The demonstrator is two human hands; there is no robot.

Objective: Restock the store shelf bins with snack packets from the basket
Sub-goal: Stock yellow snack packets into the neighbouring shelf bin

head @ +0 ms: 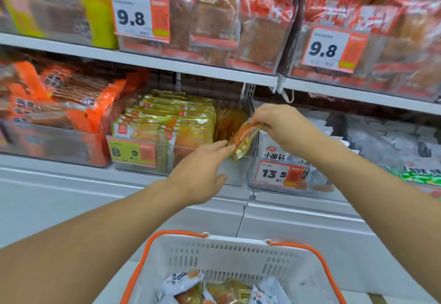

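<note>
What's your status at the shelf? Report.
Right hand pinching packet over bin. Left hand open, fingertips at packet. More packets in basket. Nothing blocking.

price tags: 9.8 (141,16) | 9.8 (332,49) | 13.5 (280,174)

light: bright, even | glare: clear wrappers | blur: upper shelves, edges | distortion: wide-angle bowing

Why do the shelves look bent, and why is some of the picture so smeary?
Head view: the wide-angle lens bows the shelf edge; the left orange packets and upper bags are blurred, while the right hand, gripping the snack packet, and the basket stay fairly sharp; lighting is even, with glare on wrappers.
</note>
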